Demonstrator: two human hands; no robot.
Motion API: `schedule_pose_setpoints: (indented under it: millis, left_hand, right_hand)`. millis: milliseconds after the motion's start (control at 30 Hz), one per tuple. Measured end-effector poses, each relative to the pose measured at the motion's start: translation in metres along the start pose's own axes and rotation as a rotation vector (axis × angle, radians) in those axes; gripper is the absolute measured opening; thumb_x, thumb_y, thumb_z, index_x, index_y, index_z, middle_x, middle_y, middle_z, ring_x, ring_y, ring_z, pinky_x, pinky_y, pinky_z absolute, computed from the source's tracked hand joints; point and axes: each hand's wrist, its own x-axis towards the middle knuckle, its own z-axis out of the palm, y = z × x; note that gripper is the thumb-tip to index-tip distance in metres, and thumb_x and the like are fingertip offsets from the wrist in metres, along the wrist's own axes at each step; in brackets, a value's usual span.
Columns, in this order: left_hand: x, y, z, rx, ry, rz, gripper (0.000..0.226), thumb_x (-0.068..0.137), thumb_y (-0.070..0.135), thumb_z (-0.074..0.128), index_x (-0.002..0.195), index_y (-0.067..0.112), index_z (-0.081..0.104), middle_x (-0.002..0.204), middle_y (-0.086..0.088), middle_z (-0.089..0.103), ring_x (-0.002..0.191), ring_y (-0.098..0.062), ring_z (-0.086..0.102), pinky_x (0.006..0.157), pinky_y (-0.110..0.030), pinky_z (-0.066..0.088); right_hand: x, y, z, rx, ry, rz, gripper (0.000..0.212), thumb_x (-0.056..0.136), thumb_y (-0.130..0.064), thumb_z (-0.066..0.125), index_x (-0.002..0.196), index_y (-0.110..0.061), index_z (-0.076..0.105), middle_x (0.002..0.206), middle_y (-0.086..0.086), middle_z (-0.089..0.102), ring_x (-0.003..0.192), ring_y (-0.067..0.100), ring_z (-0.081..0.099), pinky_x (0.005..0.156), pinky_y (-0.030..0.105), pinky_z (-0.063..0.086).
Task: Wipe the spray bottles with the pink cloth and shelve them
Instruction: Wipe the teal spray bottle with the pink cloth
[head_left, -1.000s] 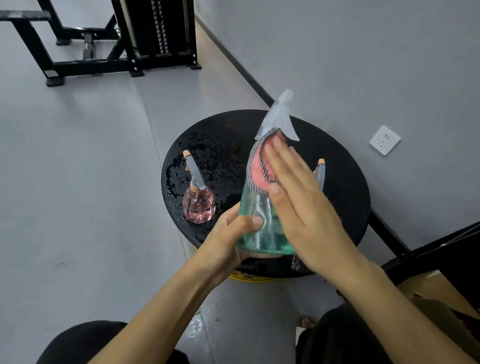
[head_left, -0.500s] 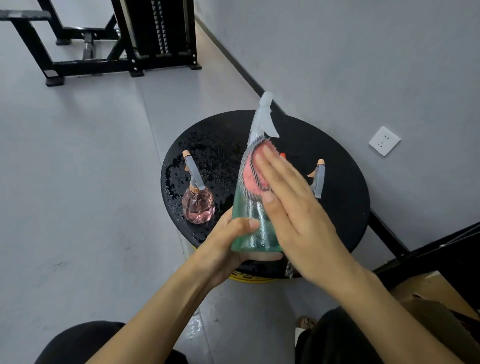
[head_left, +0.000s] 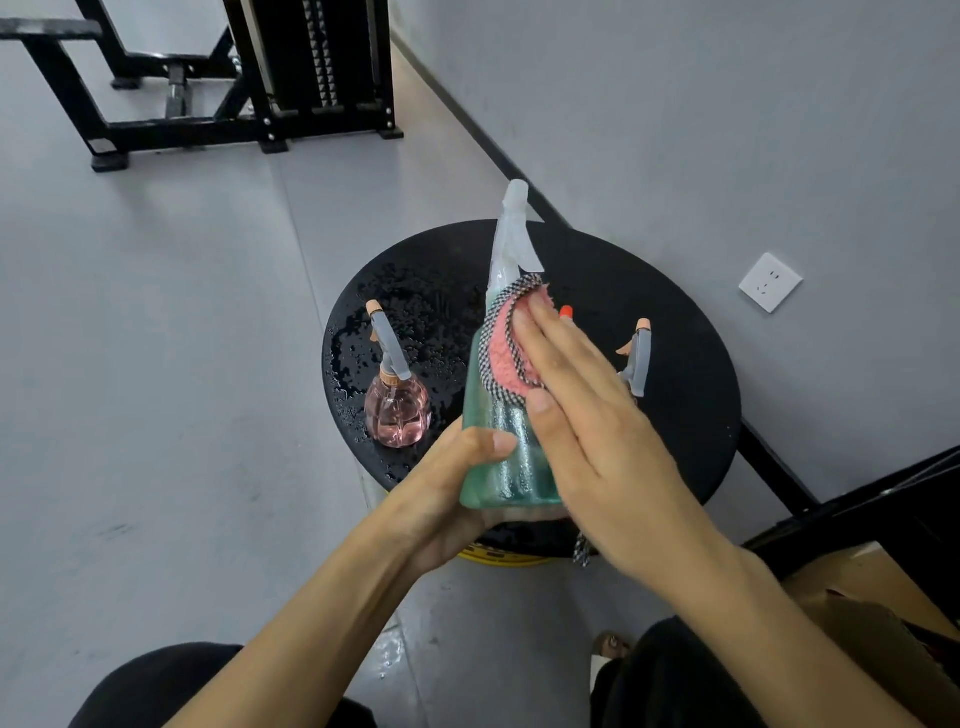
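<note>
Left hand (head_left: 452, 499): grasping the teal spray bottle (head_left: 498, 457) low on its body, thumb laid across the front, fingers wrapped behind.
Right hand (head_left: 597, 426): released and flat, straight fingers pressing the pink cloth (head_left: 511, 353) against the upper body of the teal bottle.
Pink cloth: one; fluffy pink face with a black-and-white checked border, caught between palm and bottle, one checked corner hanging out below the wrist.
Teal spray bottle: one; held up above the near edge of the round black stool top (head_left: 675, 441), leaning slightly away, ribbed translucent body, cloudy white spray head on top.
Spray bottles, counted: three plainly seen.
Pink round bottle (head_left: 397, 410): standing near the left edge of the stool top, clear pink glass, grey sprayer with an orange tip.
Third bottle (head_left: 638, 358): toward the right side of the stool top, only its grey sprayer and orange tip showing past the right hand.
Orange tip beside the fingertips: too little seen to tell what it belongs to.
Water droplets (head_left: 415, 291): scattered over the left half of the stool top.
Wall socket (head_left: 770, 282): one, white, on the grey wall to the right.
Gym machine frame (head_left: 291, 78): black, on the floor at the far side.
</note>
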Motion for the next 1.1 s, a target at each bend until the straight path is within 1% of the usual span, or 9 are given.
schedule_pose_setpoints:
  millis: [167,267,467,533,667,767,933,1033,1100]
  left_hand:
    - [0.003,-0.003,-0.002,0.033,0.003,-0.015,0.049,0.053,0.025,0.064,0.102,0.019,0.068,0.091,-0.004,0.074,0.082,-0.02,0.071,0.073,-0.041,0.059]
    - [0.004,-0.003,-0.002,0.016,0.004,0.011,0.035,0.053,0.025,0.062,0.085,0.024,0.077,0.083,-0.001,0.073,0.075,-0.015,0.07,0.069,-0.037,0.06]
    - [0.004,-0.001,-0.003,-0.042,0.052,0.018,0.029,0.046,0.023,0.062,0.071,0.017,0.076,0.072,-0.001,0.07,0.064,-0.012,0.068,0.053,-0.028,0.055]
    - [0.003,0.0,-0.003,-0.031,0.004,0.005,0.031,0.048,0.023,0.064,0.076,0.017,0.077,0.075,-0.003,0.071,0.067,-0.014,0.069,0.056,-0.031,0.056]
    - [0.005,-0.005,-0.002,-0.01,-0.089,-0.029,0.044,0.047,0.027,0.081,0.091,0.022,0.077,0.091,-0.004,0.074,0.084,-0.02,0.071,0.074,-0.042,0.059]
    - [0.006,-0.007,-0.003,-0.024,-0.061,-0.002,0.047,0.05,0.027,0.082,0.096,0.021,0.076,0.093,-0.006,0.073,0.086,-0.022,0.071,0.074,-0.043,0.059]
    - [0.005,-0.001,-0.008,-0.009,0.006,0.006,0.091,0.044,0.035,0.092,0.121,0.01,0.052,0.097,-0.006,0.071,0.084,-0.021,0.07,0.066,-0.036,0.057]
    - [0.005,-0.002,-0.008,0.004,0.013,-0.007,0.094,0.048,0.036,0.09,0.128,0.009,0.048,0.103,-0.008,0.069,0.089,-0.023,0.069,0.072,-0.04,0.057]
    - [0.005,-0.003,-0.007,-0.008,-0.02,0.004,0.082,0.051,0.036,0.089,0.123,0.014,0.057,0.104,-0.007,0.07,0.093,-0.023,0.069,0.077,-0.043,0.056]
  right_hand:
    - [0.023,0.006,-0.008,0.006,-0.037,0.071,0.048,0.105,-0.03,0.027,0.152,-0.028,0.02,0.159,-0.018,0.013,0.145,-0.005,0.001,0.107,0.001,-0.007]
    - [0.012,0.001,-0.003,0.003,-0.023,0.038,0.048,0.105,-0.03,0.027,0.153,-0.027,0.02,0.16,-0.018,0.012,0.144,-0.007,0.003,0.117,0.013,0.003]
    - [-0.023,-0.005,0.007,0.003,-0.014,-0.009,0.05,0.102,-0.027,0.03,0.152,-0.028,0.022,0.159,-0.02,0.013,0.146,-0.002,0.005,0.12,0.027,0.011]
    - [-0.015,-0.002,0.003,0.028,-0.019,0.003,0.05,0.102,-0.028,0.03,0.151,-0.026,0.024,0.159,-0.019,0.014,0.145,-0.004,0.005,0.12,0.026,0.01]
    - [0.017,0.005,-0.007,0.125,-0.014,0.106,0.047,0.104,-0.029,0.028,0.151,-0.026,0.026,0.159,-0.017,0.017,0.144,-0.007,0.007,0.115,0.009,0.001]
    - [0.016,0.005,-0.003,0.153,-0.031,0.147,0.046,0.105,-0.029,0.029,0.151,-0.028,0.025,0.158,-0.021,0.015,0.143,-0.009,0.006,0.119,0.018,0.005]
    - [-0.02,-0.005,0.004,0.172,-0.031,0.09,0.05,0.101,-0.032,0.029,0.151,-0.032,0.023,0.157,-0.026,0.013,0.142,-0.011,0.005,0.12,0.022,0.009]
    - [-0.017,-0.002,0.0,0.202,-0.057,0.109,0.05,0.101,-0.035,0.028,0.15,-0.033,0.024,0.156,-0.027,0.014,0.141,-0.013,0.005,0.119,0.02,0.008]
    - [-0.003,0.004,-0.006,0.23,-0.063,0.13,0.049,0.102,-0.034,0.029,0.15,-0.031,0.026,0.157,-0.025,0.015,0.141,-0.014,0.006,0.118,0.016,0.006]
